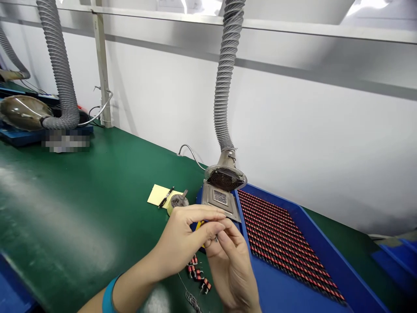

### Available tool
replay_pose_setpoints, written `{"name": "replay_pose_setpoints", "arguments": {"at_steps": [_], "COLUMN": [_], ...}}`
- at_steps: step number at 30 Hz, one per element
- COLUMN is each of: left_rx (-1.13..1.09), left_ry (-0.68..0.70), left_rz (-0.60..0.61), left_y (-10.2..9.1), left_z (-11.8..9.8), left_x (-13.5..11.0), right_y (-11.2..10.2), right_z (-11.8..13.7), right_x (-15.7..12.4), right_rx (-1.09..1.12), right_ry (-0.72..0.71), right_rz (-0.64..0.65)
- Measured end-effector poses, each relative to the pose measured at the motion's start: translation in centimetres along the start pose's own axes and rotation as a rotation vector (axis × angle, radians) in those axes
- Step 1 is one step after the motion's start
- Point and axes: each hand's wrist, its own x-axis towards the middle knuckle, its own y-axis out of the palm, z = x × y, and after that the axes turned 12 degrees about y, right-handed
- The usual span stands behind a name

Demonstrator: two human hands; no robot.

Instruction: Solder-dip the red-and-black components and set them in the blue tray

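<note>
My left hand (180, 243), with a teal band (110, 295) round its wrist, and my right hand (231, 265) meet at the fingertips above the bench. Both have thumb and fingers pinched together. A tiny bit of something metallic (216, 238) shows between them, but the fingers hide most of it, so its kind cannot be made out. Below the hands lie several small red-and-black components (198, 274) with metal legs. Close by on the green bench is a tangle of thin grey wire (193, 301).
Beyond my hands stands a metal-topped unit with a square silvery pool (220, 197), under a fume extractor hood (226, 177). A blue tray (301, 215) at right carries rows of red-and-black components (286, 243). A round tub (178, 201), yellow paper (155, 194) and pen (166, 198) lie left.
</note>
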Motion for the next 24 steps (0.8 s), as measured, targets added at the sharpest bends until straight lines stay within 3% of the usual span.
{"name": "replay_pose_setpoints", "arguments": {"at_steps": [9, 14, 18, 20, 22, 24], "left_rx": [-0.313, -0.300, -0.220, -0.046, 0.229, 0.519], "left_ry": [-0.159, -0.031, 0.121, 0.121, 0.132, 0.245], "left_rz": [-0.220, -0.432, -0.589, -0.502, -0.300, -0.078], "left_y": [-0.5, -1.0, -2.7, -3.8, -5.0, -6.1], "left_z": [0.3, 0.1, -1.0, -1.5, -1.6, -0.8], "left_x": [0.3, 0.4, 0.1, -0.8, -2.5, -5.3], "right_y": [-0.7, 0.5, 0.5, -0.3, -1.5, -3.0], "right_z": [-0.1, 0.5, 0.9, 1.2, 1.8, 3.0], "right_x": [0.1, -0.5, -0.9, -1.1, -1.2, -1.1], "right_rx": [-0.210, -0.208, -0.190, -0.184, -0.195, -0.222], "right_ry": [-0.009, 0.027, 0.076, 0.094, 0.121, 0.165], "right_rz": [0.046, 0.042, 0.065, 0.056, 0.037, -0.001]}}
